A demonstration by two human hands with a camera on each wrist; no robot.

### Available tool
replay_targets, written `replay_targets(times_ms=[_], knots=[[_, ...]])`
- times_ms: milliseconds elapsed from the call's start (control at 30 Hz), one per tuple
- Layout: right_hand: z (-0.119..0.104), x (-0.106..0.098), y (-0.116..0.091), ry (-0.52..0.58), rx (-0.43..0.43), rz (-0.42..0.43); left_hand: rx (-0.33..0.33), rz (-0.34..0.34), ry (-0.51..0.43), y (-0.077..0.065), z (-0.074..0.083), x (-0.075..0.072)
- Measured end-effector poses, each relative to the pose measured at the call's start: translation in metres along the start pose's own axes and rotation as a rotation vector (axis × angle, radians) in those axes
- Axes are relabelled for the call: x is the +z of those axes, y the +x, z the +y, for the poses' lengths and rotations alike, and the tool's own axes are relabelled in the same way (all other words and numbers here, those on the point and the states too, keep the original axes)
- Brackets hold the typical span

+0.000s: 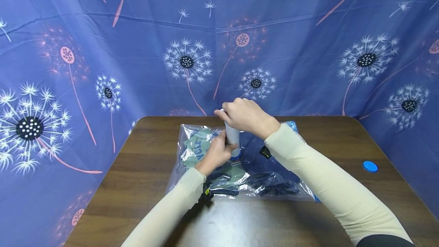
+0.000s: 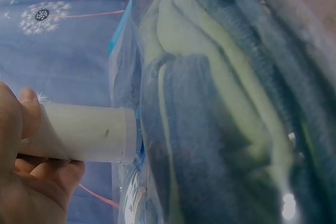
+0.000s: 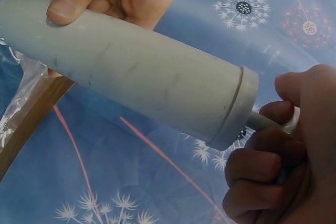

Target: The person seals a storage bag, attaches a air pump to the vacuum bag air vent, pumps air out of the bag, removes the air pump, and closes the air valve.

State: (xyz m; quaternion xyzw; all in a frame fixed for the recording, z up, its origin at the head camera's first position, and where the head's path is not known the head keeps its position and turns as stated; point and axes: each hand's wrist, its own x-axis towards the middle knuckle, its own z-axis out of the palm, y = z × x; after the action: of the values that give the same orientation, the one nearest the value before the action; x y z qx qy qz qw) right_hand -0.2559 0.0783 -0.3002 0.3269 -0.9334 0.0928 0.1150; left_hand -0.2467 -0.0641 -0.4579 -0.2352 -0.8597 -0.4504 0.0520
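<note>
A white cylindrical hand pump (image 1: 233, 135) stands nearly upright on a clear vacuum storage bag (image 1: 302, 193), its base at a blue valve (image 1: 236, 156). My left hand (image 1: 217, 153) grips the pump's lower barrel, with the thumb across the front. On top, my right hand (image 1: 246, 116) curls its fingers round the pump's handle (image 3: 290, 121); a short length of rod (image 3: 258, 120) shows between handle and barrel in the right wrist view. Inside the bag lie folded clothes (image 1: 197, 148), pale green and dark blue. The left wrist view shows these fabrics bulging beside the pump.
The bag lies on a brown wooden table (image 1: 137, 170). To the right sits a round blue cap (image 1: 370, 166). A blue curtain (image 1: 147, 41) with dandelion prints hangs behind the table and along both sides.
</note>
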Motion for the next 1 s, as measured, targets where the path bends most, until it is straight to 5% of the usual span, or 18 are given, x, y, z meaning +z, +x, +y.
replay_targets(times_ms=[367, 600, 700, 900, 1000], knots=[[0.003, -0.017, 0.001, 0.013, 0.065, -0.095, 0.003, -0.002, 0.02, 0.004, 0.002, 0.001], [-0.002, -0.051, 0.004, 0.057, 0.052, -0.099, -0.024, -0.01, -0.008, 0.002, 0.002, 0.0], [-0.005, -0.067, 0.005, 0.051, 0.039, -0.029, -0.037, -0.016, -0.011, 0.002, 0.002, 0.0], [-0.008, -0.083, 0.006, -0.023, 0.001, 0.278, -0.038, -0.013, -0.019, 0.002, 0.002, 0.001], [-0.008, -0.084, 0.006, -0.014, -0.016, 0.356, -0.04, -0.015, -0.023, 0.002, 0.002, 0.001]])
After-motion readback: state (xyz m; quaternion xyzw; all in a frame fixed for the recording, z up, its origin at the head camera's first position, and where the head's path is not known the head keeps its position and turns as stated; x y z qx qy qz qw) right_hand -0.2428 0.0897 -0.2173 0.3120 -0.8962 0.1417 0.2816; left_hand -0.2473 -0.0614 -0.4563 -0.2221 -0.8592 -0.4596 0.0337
